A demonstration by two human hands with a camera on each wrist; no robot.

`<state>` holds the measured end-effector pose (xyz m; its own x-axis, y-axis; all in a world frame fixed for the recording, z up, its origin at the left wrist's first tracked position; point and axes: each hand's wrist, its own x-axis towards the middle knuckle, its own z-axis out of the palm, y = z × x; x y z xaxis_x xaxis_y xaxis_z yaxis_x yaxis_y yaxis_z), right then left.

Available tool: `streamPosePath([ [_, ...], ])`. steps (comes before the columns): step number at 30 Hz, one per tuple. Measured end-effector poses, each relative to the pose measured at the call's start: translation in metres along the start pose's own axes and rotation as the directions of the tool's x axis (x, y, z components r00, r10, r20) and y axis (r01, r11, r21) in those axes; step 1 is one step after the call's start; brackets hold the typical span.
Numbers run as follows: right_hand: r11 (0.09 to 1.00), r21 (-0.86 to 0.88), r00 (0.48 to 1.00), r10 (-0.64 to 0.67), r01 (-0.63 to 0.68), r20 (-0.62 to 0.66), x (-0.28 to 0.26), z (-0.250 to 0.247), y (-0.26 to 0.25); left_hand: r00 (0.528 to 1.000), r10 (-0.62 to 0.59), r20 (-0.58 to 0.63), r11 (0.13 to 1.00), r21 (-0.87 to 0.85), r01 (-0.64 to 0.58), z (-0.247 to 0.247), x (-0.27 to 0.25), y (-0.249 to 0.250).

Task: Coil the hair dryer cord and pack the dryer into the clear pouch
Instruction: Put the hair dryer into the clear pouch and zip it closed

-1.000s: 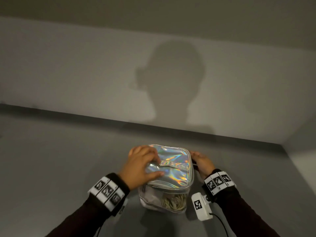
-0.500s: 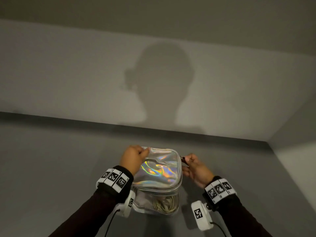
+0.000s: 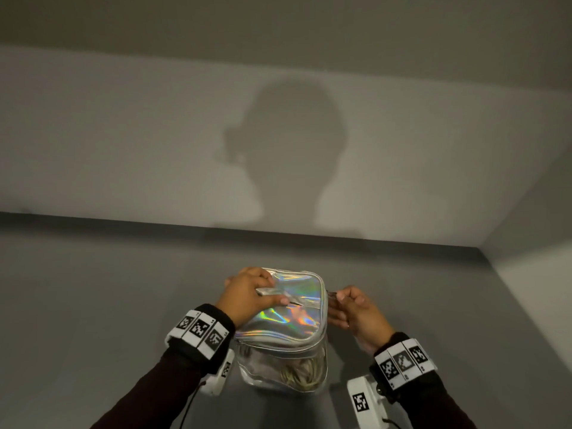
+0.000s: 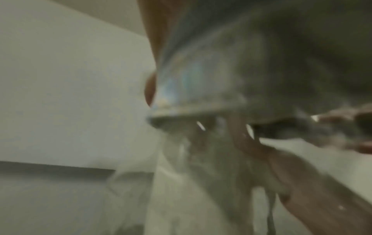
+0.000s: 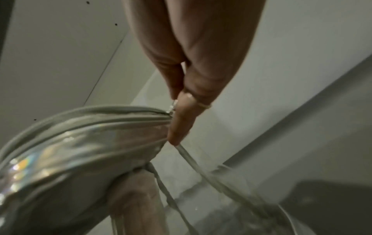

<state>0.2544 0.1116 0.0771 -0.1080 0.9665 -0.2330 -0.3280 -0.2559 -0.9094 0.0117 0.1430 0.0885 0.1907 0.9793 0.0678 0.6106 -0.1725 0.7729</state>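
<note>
Setting: grey surface [image 3: 93, 305] met a pale wall [image 3: 123, 134], where the shadow of a person's head [image 3: 288, 150] fell.
Pouch: the clear pouch [image 3: 280, 332] stood upright on the surface between both hands, its shiny rainbow-sheen lid [image 3: 297, 308] lying over the top.
Contents: a pale coiled cord [image 3: 298, 374] showed through the clear front wall, low in the pouch; the dryer itself could not be made out.
Left hand: the left hand [image 3: 244, 295] lay on the lid's left side, fingers curled over the far left edge and thumb pressed along the strap [image 3: 278, 292] across the lid, so its grip held the lid.
Right hand: the right hand [image 3: 356, 311] sat just beside the pouch's right edge, thumb and fingers in a narrow grip pinching the small metal zipper pull [image 5: 173, 105] at the lid's corner.
Zipper: the wrist view showed the grey zipper band [image 5: 112, 111] running from that pull round the lid's edge.
Wrists: dark sleeves [image 3: 148, 394] ended in white bands with black square markers [image 3: 199, 329], and small white cameras [image 3: 360, 397] hung below them.
</note>
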Motion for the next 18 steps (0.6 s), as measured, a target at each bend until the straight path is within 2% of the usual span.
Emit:
streamPosePath([
  [3,0.995,0.099,0.99,-0.022,0.008,0.139,-0.005,-0.001,0.007,0.984,-0.094,-0.15,0.995,0.016,0.097,0.007,0.002,0.009],
  [6,0.996,0.085,0.986,-0.014,0.0,0.164,-0.02,-0.007,0.011,0.97,-0.167,-0.178,0.983,0.044,0.178,0.01,0.004,0.009],
  [8,0.991,-0.121,0.991,-0.048,0.063,0.124,-0.033,-0.008,0.007,0.955,-0.23,-0.185,0.97,0.032,0.24,0.007,0.006,0.008],
  [10,0.913,-0.377,0.985,-0.118,0.156,0.123,-0.046,-0.004,0.001,0.954,-0.244,-0.173,0.965,0.058,0.257,0.007,0.009,0.013],
  [11,0.877,-0.446,0.982,-0.125,0.177,0.142,-0.051,-0.002,0.002,0.955,-0.243,-0.169,0.963,0.079,0.259,0.008,0.008,0.017],
  [14,0.874,-0.446,0.971,-0.102,0.192,0.217,-0.067,0.019,0.007,0.947,-0.273,-0.17,0.958,0.047,0.284,0.009,0.01,0.02],
  [18,0.834,-0.518,0.982,-0.145,0.188,0.122,-0.071,0.061,0.036,0.942,-0.282,-0.182,0.958,0.007,0.288,0.012,0.01,0.024],
])
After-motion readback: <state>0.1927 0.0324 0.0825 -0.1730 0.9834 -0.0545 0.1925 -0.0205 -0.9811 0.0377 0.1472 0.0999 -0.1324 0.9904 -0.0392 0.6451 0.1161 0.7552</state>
